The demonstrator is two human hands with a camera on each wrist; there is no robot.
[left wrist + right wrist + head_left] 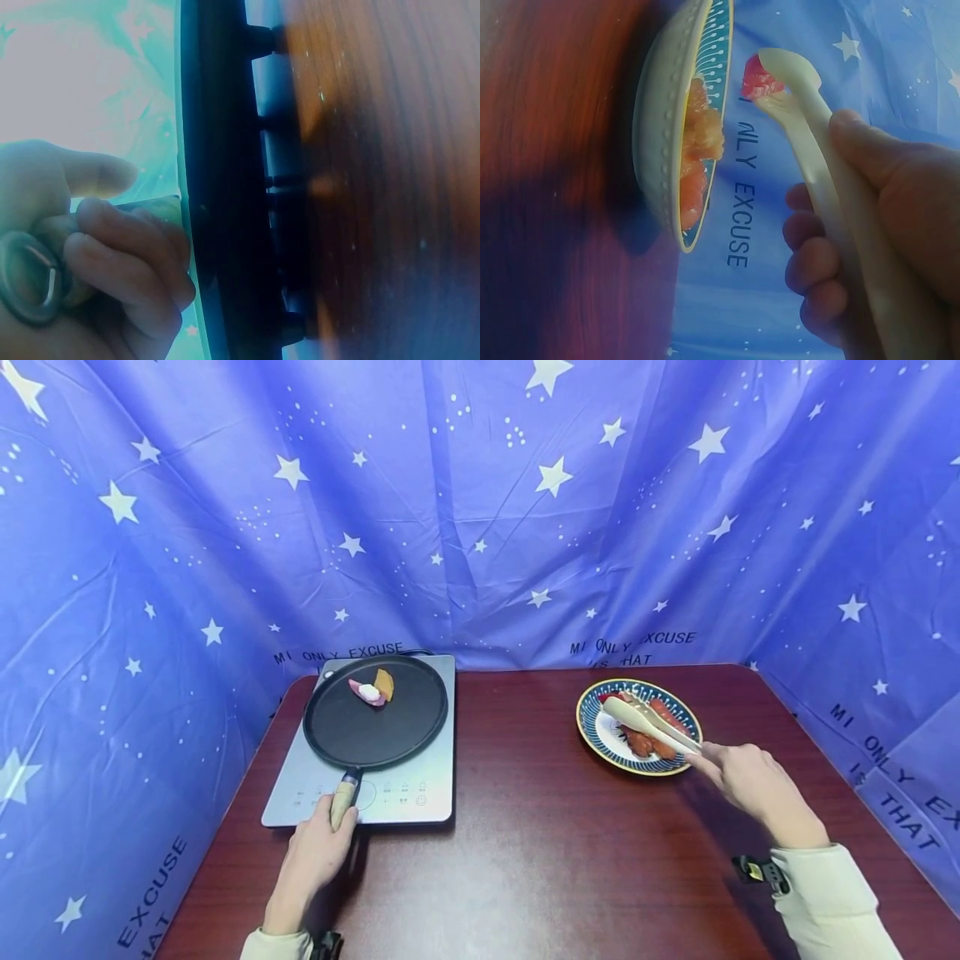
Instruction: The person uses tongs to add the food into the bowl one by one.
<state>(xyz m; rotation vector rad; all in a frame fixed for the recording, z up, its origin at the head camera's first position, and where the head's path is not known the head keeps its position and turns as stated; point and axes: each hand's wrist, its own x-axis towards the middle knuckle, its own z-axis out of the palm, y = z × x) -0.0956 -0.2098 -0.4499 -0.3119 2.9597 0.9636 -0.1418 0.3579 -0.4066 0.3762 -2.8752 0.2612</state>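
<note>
My left hand point(317, 852) grips the light handle point(343, 802) of a flat black frying pan point(375, 733), which sits on an induction cooker point(442, 802). Near the pan's far side lie a purple-and-white food piece point(367, 692) and a yellowish-brown one point(385, 684). On the right, my right hand point(753, 781) holds cream-coloured tongs point(637, 718) over a blue-patterned plate point(587, 735) of food pieces. In the right wrist view a red piece of food point(759, 78), like raw meat, is caught between the tong tips, raised off the plate. Orange-brown pieces point(703, 133) lie in the plate.
Both stand on a dark red wooden table point(517, 793), the cooker at left, the plate at back right. Blue star-printed curtains point(487, 510) hang behind the table and along both sides. A dark cable point(415, 652) shows behind the cooker.
</note>
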